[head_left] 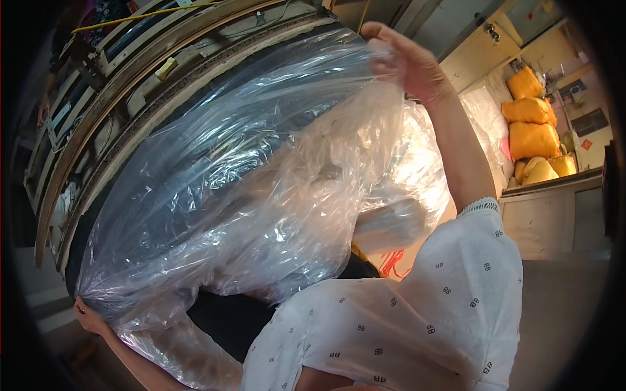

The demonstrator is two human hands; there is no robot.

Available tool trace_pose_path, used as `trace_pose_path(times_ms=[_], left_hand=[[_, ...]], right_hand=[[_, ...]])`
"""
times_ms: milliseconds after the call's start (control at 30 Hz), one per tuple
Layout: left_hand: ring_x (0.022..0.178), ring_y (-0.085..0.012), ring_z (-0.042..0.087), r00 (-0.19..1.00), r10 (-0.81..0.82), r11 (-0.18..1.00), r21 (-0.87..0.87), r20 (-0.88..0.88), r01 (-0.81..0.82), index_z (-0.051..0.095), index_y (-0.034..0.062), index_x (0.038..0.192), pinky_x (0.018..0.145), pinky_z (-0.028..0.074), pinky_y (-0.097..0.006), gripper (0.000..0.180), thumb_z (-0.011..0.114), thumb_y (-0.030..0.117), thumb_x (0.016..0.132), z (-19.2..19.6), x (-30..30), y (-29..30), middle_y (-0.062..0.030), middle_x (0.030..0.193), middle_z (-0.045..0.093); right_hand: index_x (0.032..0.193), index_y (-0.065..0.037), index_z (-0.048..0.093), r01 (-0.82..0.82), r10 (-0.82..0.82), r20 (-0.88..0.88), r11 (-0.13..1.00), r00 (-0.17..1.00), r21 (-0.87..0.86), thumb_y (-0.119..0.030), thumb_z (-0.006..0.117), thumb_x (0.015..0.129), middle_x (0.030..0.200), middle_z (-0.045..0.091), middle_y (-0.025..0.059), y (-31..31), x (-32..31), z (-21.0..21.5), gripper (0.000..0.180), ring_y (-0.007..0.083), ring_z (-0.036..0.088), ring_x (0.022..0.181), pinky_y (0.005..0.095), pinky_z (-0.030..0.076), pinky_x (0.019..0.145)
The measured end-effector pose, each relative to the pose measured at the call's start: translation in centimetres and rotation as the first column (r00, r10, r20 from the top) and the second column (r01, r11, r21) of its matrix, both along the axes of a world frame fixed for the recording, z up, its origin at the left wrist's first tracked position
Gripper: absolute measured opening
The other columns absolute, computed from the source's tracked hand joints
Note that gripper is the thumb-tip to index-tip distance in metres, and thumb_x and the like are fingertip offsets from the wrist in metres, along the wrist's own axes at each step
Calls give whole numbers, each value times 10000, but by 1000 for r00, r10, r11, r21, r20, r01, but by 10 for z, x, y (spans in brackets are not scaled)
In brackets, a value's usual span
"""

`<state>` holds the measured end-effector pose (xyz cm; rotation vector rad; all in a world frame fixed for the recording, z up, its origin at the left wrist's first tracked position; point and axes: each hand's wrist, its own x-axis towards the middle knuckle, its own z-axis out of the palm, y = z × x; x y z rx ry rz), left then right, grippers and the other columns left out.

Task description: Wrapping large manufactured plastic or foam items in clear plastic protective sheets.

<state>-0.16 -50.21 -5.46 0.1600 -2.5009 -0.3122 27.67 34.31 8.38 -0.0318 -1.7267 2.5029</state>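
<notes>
i have my right hand raised far forward, fingers curled, forearm outstretched; my left hand pinches low, out to the side.

Light mixed, uneven. Warm glow strongest right of centre, nearly bleaching the clear plastic there; cooler bluish sheen toward its left, hard glints scattered across the folds. Yellow bags well lit. Far left dim, detail sunk in shadow. Right grip slightly blurred. Strong fisheye: long rails bow into arcs; black vignette at corners.
</notes>
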Motion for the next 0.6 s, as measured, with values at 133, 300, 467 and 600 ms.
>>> trace_pose_path(times_ms=[133, 300, 467, 600], left_hand=[[910, -275, 595, 1000, -2, 1000, -6, 15, 2, 639, 45, 1023, 809, 429, -342, 425, 496, 427, 903, 2, 0, 1, -123, 997, 646], [886, -270, 599, 1000, -3, 999, -34, 0, 3, 643, 43, 1003, 789, 437, -349, 420, 508, 427, 899, -5, -6, -3, -127, 964, 647], [880, -277, 596, 1000, -13, 999, 35, 12, 13, 644, 50, 999, 787, 437, -349, 424, 512, 439, 894, 2, -2, 12, -129, 960, 646], [884, -280, 598, 1000, -11, 1000, -26, -3, 11, 643, 52, 1002, 789, 435, -352, 435, 514, 451, 887, 3, 1, 7, -130, 966, 647]], right_hand=[[1141, -109, 524, -33, 43, -139, 997, 989, 74, -233, 619, 813, 713, 499, -20, 3, 6, 26, 363, 111, 429, 519, 278, 382, 512], [988, -110, 596, 208, -399, -229, -96, 888, 973, -223, 612, 790, 700, 543, 66, 32, -32, -45, 228, 216, 541, 618, 335, 428, 589], [921, -44, 583, 406, -364, -380, -7, 850, 914, -226, 627, 834, 783, 496, 36, 28, -46, -65, 206, 133, 478, 694, 268, 417, 671], [947, -61, 540, 312, -226, -272, 167, 936, 935, -254, 703, 780, 881, 484, 8, 13, -40, -62, 302, 129, 439, 825, 267, 390, 761]])
